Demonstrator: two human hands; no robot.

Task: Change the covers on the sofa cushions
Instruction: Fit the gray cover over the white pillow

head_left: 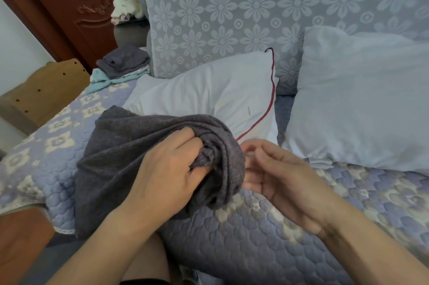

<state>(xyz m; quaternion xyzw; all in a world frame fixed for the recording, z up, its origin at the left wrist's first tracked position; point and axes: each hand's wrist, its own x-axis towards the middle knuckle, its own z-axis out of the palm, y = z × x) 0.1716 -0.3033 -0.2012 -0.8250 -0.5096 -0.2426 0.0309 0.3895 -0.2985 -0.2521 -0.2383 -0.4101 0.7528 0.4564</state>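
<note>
My left hand bunches the grey cover before the pillow; right hand, loosely spread, must find its opening.

The grey cover is a matt, slightly fuzzy knit cloth, and the white cushion is smooth woven fabric with red piping. The sofa seat wears quilted, stitched cloth with a soft matt face; the door is carved wood, reddish and faintly glossy.
</note>
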